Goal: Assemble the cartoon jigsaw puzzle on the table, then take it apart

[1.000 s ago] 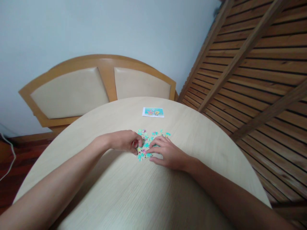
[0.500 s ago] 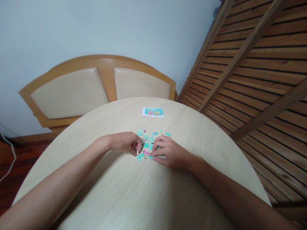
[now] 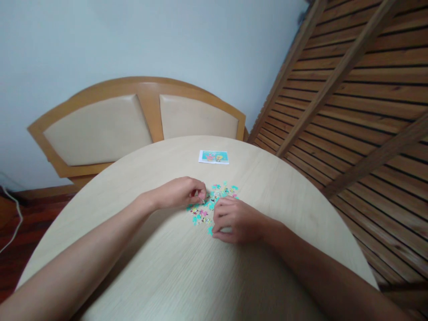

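Note:
Small jigsaw puzzle pieces (image 3: pixel 201 213) in turquoise, pink and yellow lie scattered on the round table (image 3: pixel 160 267). At the left side of the scatter, my left hand (image 3: pixel 187 192) pinches a small puzzle piece between thumb and forefinger. My right hand (image 3: pixel 236 220) is at the near right side, its fingers curled and the thumb and fingertips closed on a turquoise puzzle piece (image 3: pixel 210 230) low at the tabletop. Its palm and some pieces behind it are hidden.
A picture card (image 3: pixel 214 157) with cartoon figures on turquoise lies beyond the pieces. Past the table's far edge stands a padded wooden headboard (image 3: pixel 100 129) against the wall. A slatted wooden panel (image 3: pixel 351 111) rises on the right, and a white cable (image 3: pixel 16 209) hangs at left.
My left hand has moved a little right and away from me over the pieces. My right hand has drawn slightly toward me, bringing a turquoise piece to the near edge of the scatter.

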Tool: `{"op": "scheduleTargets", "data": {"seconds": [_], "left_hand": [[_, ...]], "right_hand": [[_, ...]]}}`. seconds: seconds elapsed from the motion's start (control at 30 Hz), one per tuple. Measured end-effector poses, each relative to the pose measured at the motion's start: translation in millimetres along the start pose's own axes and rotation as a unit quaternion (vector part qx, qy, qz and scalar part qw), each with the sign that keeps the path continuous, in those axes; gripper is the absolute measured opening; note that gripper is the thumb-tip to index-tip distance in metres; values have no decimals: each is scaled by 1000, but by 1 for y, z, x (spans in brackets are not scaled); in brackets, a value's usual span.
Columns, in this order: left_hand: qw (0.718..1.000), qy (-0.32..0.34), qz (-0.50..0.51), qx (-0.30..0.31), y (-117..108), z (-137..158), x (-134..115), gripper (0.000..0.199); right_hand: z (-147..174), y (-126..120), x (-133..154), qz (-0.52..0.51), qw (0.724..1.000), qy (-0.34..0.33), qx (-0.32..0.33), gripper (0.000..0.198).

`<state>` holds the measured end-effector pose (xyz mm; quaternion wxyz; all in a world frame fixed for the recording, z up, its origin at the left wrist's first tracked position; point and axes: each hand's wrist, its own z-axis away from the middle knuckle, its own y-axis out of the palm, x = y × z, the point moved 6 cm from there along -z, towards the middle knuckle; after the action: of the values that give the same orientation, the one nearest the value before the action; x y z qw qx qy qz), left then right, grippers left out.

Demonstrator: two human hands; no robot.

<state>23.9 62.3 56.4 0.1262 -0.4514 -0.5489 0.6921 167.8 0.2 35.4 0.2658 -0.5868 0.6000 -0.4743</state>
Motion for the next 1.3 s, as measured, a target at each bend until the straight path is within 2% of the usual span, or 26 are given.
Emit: {"op": "scheduleTargets", "data": {"seconds": [0.2,0.33,0.47,0.63,0.8,0.93,1.3], "left_hand": [[992,20,-77,-94,4,-5,-1,14],[984,27,-117,-131,11,-7,3,14],[983,56,-143,-101,18,-8,4,18],[988,82,-111,-63,22,-7,5,18],[990,94,-95,-48,19,-6,5,19],[994,86,-68,-22,14,-3,4,16],[997,18,18,74,16,-1,1,11]], "right_hand": [[2,-7,-10,29,998,39,-31,10],[5,-4,-18,58,997,55,-11,14],[6,-2,-20,64,996,56,-3,15],[4,-6,-20,65,996,64,-19,16],[12,-17,-40,74,981,168,-71,11],[20,-20,-56,82,964,241,-73,9],[27,-21,-66,115,934,334,-59,9]]}}
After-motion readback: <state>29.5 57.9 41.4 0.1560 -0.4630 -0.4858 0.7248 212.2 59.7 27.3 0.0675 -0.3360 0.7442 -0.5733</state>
